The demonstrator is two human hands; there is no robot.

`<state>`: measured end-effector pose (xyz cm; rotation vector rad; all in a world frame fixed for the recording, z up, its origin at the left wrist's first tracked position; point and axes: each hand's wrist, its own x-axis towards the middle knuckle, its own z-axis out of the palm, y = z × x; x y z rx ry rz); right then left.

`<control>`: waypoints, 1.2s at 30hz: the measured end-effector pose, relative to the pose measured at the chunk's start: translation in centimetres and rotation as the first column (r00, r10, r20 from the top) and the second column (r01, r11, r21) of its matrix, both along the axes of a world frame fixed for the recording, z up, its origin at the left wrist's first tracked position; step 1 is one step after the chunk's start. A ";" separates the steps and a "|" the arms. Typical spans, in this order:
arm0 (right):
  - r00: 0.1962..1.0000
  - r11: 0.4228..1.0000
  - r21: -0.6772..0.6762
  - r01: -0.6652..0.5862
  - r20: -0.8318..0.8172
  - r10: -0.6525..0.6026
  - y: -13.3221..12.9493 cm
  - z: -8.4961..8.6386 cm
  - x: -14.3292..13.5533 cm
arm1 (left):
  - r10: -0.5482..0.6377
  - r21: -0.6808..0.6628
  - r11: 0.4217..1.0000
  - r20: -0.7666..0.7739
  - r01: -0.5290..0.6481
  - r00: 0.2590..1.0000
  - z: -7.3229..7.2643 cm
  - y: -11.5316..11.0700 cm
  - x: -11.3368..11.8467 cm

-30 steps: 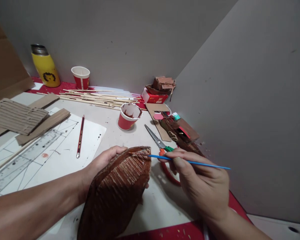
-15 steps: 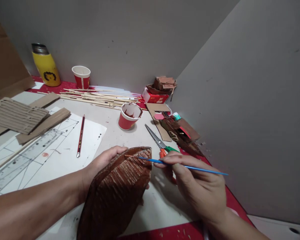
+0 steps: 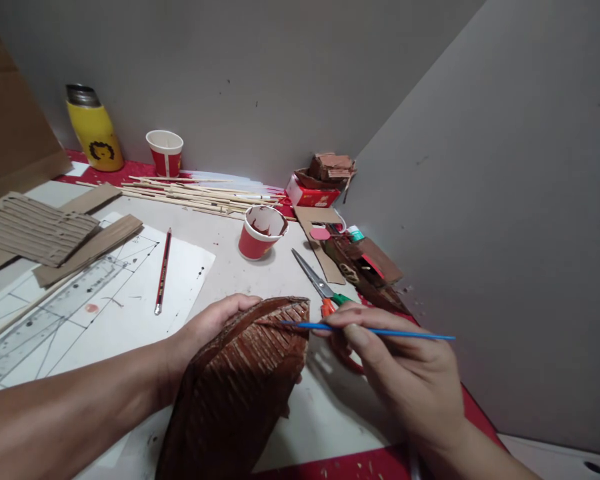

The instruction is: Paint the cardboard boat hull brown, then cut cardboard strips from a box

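A brown, boat-shaped piece [image 3: 240,373] with ribbed strips across its surface is tilted up at the lower middle. My left hand [image 3: 205,333] grips its far left edge; most of those fingers are hidden behind it. Pinched in my right hand [image 3: 405,373] is a thin blue paintbrush [image 3: 380,331], whose brown tip lies against the strips near the piece's upper end. Beyond the piece stands a red and white paper cup [image 3: 255,245] with brown paint inside. Scissors [image 3: 323,288] with green and orange handles lie partly behind my right hand.
A yellow bottle [image 3: 93,133], a second cup [image 3: 166,163] and thin sticks [image 3: 195,197] are at the back. Cardboard strips [image 3: 35,230], a ruler [image 3: 65,303] and a pencil [image 3: 164,270] lie left. Brown model parts [image 3: 360,267] lie right, below a red box [image 3: 310,193].
The brown piece has shifted slightly right and down in view. The brush has turned flatter, and its tip has moved slightly right and down along the strips. Both hands keep their hold.
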<state>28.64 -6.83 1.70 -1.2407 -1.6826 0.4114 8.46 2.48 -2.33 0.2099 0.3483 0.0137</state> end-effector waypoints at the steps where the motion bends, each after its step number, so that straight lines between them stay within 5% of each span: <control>1: 0.999 0.999 -0.010 -0.048 -0.011 0.048 -0.1 0.1 0.0 | 0.001 0.000 1.000 0.001 -0.001 1.000 0.0 0.0 0.0; 4: 0.985 0.985 -0.019 -0.171 -0.033 0.170 -0.1 0.2 -0.2 | 0.010 0.012 1.000 -0.008 -0.010 1.000 0.1 -0.1 0.0; 9: 0.998 0.998 0.008 -0.065 -0.007 0.065 0.1 0.3 -0.4 | 0.013 0.007 1.000 -0.034 -0.013 0.999 0.4 -0.1 0.0; 14: 0.970 0.971 0.035 -0.238 -0.038 0.239 -0.2 0.0 -0.7 | 0.055 0.013 0.998 -0.014 -0.054 0.998 0.7 -0.1 0.1; 19: 0.998 0.997 0.047 -0.055 0.001 0.055 -0.4 -0.1 -0.6 | 0.015 0.000 1.000 -0.062 -0.015 0.998 0.7 -0.1 0.1; 24: 0.974 0.973 0.054 -0.225 0.001 0.225 -0.3 0.2 -0.7 | 0.059 0.025 0.998 -0.043 -0.058 0.997 0.8 -0.2 0.1; 28: 0.999 0.999 0.023 -0.037 0.026 0.036 -0.1 0.3 -0.6 | 0.032 0.004 0.999 -0.054 -0.032 0.998 0.4 0.0 0.1; 32: 0.995 0.996 0.021 -0.090 0.037 0.089 -0.1 0.2 -0.4 | 0.020 0.007 1.000 -0.002 -0.020 1.000 0.1 0.1 0.1; 36: 0.995 0.998 0.027 0.048 0.086 -0.050 -0.1 0.0 0.1 | 0.033 0.020 0.999 -0.018 -0.033 0.999 0.3 0.0 -0.1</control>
